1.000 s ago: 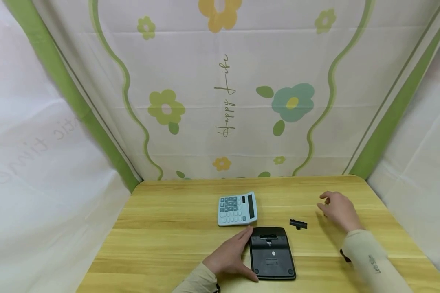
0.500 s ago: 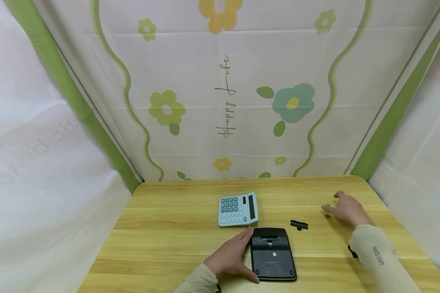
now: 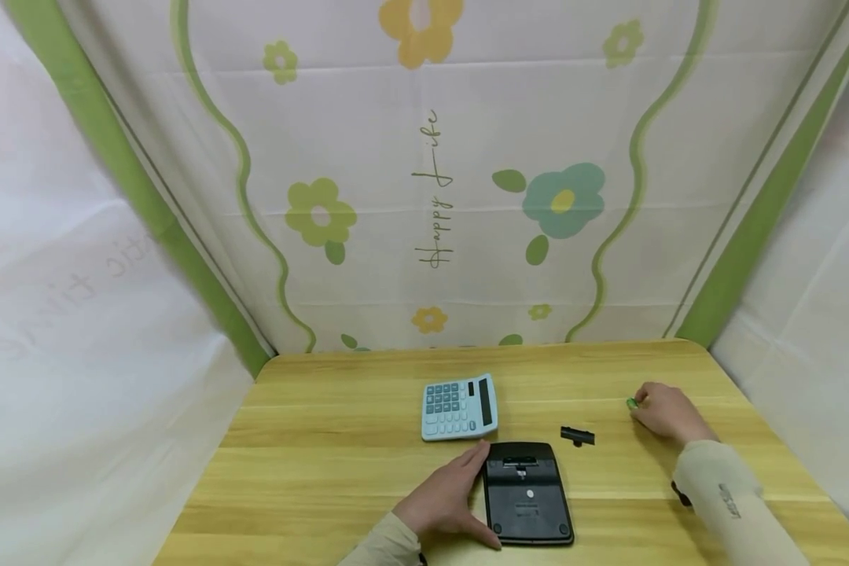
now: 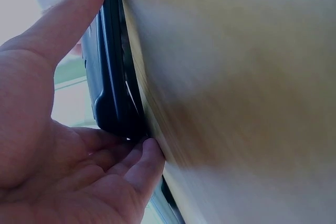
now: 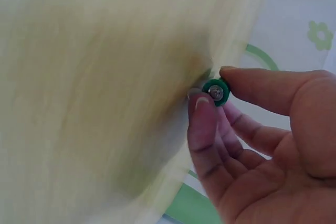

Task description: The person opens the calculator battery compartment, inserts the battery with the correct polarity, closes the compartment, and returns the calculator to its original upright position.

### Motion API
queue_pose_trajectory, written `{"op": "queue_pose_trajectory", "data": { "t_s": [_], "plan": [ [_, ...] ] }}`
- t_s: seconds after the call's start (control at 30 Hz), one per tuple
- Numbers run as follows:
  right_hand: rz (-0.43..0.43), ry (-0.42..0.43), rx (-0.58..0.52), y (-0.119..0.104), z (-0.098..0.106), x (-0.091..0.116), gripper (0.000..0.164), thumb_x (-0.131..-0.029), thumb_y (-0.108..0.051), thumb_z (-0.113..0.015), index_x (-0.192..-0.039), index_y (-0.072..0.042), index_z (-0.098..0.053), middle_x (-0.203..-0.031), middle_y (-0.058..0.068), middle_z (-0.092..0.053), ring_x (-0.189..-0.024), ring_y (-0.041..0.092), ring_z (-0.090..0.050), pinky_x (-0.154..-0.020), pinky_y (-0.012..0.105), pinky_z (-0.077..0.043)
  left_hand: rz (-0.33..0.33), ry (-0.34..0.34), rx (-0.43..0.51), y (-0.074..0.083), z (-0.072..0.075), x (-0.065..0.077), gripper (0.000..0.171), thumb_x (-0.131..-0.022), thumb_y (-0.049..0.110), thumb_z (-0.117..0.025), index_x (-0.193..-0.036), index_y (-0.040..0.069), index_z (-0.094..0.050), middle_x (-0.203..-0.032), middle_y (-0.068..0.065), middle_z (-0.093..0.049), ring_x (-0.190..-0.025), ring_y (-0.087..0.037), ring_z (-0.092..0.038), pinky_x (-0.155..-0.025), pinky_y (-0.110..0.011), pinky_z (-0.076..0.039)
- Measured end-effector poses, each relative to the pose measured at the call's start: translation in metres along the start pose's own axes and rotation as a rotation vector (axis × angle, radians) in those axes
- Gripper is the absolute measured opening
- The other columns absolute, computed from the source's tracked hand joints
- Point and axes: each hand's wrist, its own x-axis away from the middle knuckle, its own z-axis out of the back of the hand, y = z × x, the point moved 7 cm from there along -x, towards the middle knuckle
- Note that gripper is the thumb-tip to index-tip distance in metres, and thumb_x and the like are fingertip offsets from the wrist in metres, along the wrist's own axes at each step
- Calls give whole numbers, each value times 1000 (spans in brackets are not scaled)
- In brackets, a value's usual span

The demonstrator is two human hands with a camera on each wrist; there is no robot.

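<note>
A black calculator lies face down on the wooden table, its small battery compartment uncovered near the far end. My left hand holds it along the left side, thumb at the near end and fingers at the far corner; the left wrist view shows its edge between them. Farther right, my right hand pinches a small green battery between thumb and fingertips, its round metal end facing the wrist camera. Between the calculator and that hand lies a black battery cover.
A light blue calculator lies face up just beyond the black one. The table reaches back to a flower-printed curtain, with white cloth on both sides.
My right hand has moved slightly right and closed its fingertips on the green battery, which lay on the table half a second ago. The left hand and black calculator have stayed put.
</note>
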Motion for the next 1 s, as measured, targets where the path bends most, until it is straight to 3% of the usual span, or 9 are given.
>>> {"op": "queue_pose_trajectory", "data": {
  "t_s": [0.13,0.23,0.33,0.63,1.0],
  "plan": [
    [17,50,-35,-5,2,1,40,-92,-17,-59,-117,13,-55,-93,22,-66,-80,33,-61,-69,48,-52,-9,2,-8,1,0,1,130,-58,72,-75,-156,18,-8,-160,-1,-15,-143,-19,-26,-111,-36,-36],
    [41,99,-72,-9,4,1,34,-93,-15,-58,-114,11,-58,-89,14,-66,-73,21,-58,-63,39,-50,-14,7,-21,2,1,2,131,-58,72,-75,-156,17,-7,-160,-2,-15,-143,-19,-26,-111,-36,-36],
    [69,120,-103,-14,7,2,28,-94,-14,-57,-111,8,-59,-90,12,-65,-73,18,-58,-63,37,-50,-12,16,-30,3,2,1,132,-57,73,-75,-156,17,-7,-160,-2,-15,-143,-20,-26,-112,-36,-34],
    [199,201,-144,-33,15,4,15,-90,-10,-64,-104,-4,-61,-95,10,-66,-87,29,-65,-73,46,-55,-21,39,-53,2,4,-1,134,-56,73,-76,-155,15,-9,-160,-4,-17,-143,-19,-27,-112,-33,-34],
    [250,267,-204,-38,15,11,14,-86,-3,-68,-100,-6,-63,-99,10,-63,-91,29,-66,-74,37,-58,-29,40,-59,1,0,1,134,-55,74,-75,-155,14,-10,-160,-3,-17,-143,-19,-27,-112,-32,-34]
  ]
}}
